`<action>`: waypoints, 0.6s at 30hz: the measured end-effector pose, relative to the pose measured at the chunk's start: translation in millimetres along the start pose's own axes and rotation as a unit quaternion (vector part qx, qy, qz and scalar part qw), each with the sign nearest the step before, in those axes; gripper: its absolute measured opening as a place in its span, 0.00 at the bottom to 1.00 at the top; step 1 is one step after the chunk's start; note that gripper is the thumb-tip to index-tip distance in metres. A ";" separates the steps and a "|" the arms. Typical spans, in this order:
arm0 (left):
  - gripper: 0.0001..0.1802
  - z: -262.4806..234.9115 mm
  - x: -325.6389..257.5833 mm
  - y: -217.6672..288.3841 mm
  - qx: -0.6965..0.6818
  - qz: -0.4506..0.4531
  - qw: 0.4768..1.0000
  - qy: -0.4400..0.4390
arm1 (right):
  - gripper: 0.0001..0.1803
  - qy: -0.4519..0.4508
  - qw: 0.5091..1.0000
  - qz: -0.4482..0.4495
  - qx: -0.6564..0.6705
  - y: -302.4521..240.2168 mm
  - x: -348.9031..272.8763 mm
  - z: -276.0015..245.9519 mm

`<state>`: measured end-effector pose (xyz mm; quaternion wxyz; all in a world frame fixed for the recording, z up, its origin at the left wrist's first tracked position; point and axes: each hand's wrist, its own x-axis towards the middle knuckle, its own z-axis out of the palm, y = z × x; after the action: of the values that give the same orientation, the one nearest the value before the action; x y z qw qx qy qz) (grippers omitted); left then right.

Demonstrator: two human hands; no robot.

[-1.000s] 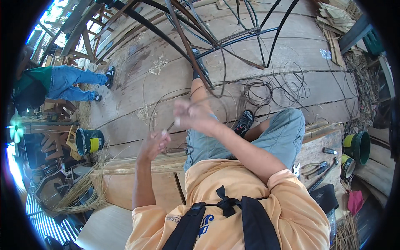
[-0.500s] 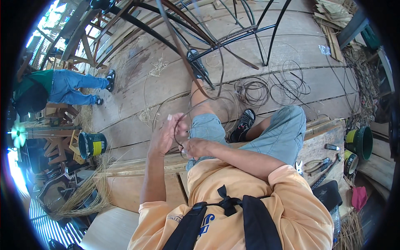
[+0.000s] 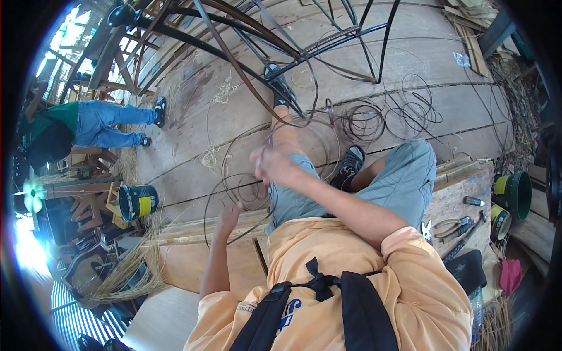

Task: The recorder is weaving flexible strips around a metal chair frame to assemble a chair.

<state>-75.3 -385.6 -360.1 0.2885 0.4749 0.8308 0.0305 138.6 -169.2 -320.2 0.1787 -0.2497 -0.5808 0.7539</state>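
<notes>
I sit on a wooden bench (image 3: 453, 196) with one leg stretched toward a black metal chair frame (image 3: 328, 44). My right hand (image 3: 272, 164), blurred with motion, is raised over my knee and closed on a long dark rattan strand (image 3: 234, 67) that runs up to the frame. My left hand (image 3: 228, 215) is lower, beside my thigh, with its fingers pinched on the strand's thin loops (image 3: 243, 187), which hang between both hands.
Coils of dark strand (image 3: 366, 120) lie on the plank floor. At the left a person in a green top and blue jeans (image 3: 88, 123) bends over. A teal bucket (image 3: 137, 202), pale fibre bundles (image 3: 126, 272), pliers (image 3: 451, 225) and a green pot (image 3: 515, 193) surround me.
My hands were together at my knee half a second ago. The right hand has since swung up and right with the strand, and the left has dropped lower.
</notes>
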 end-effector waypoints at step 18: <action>0.19 -5.0 -17.6 -52.4 0.180 -0.061 0.982 -0.021 | 0.08 0.217 0.920 -0.043 0.323 -11.8 16.8 -24.0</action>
<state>-111.5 -427.3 -365.1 0.2175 0.4683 0.8436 -0.1470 138.8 -137.8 -316.4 0.4031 -0.3107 -0.2630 0.8196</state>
